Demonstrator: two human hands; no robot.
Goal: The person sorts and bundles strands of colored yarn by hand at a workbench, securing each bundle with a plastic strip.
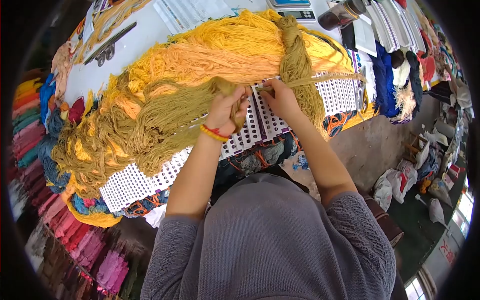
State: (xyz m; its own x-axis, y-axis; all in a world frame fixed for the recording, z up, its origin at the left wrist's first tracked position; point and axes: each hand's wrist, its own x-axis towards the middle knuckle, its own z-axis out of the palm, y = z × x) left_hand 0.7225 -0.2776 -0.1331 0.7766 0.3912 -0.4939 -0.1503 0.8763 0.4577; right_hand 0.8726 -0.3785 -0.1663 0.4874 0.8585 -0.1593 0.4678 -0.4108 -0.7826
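My left hand [227,111], with a red and yellow bracelet at the wrist, is closed around an olive skein of yarn [175,107]. The skein fans out to the left over the pile, and a looped end stands above my fist. Close by on the right, my right hand [282,103] has its fingers pinched on thin olive strands. A band of olive strands [330,79] stretches from near this hand toward the right edge of the board. Beneath both hands lies a white board with rows of holes [235,145]. A knotted olive hank [295,50] hangs over the pile beside my right hand.
Yellow yarn [240,32] and peach yarn [200,60] are heaped behind my hands. Farther back are a digital scale [300,15], a dark jar [340,15], papers [192,15] and scissors [107,50]. Colored skeins [65,210] hang at the left; bags [397,182] lie on the right-hand floor.
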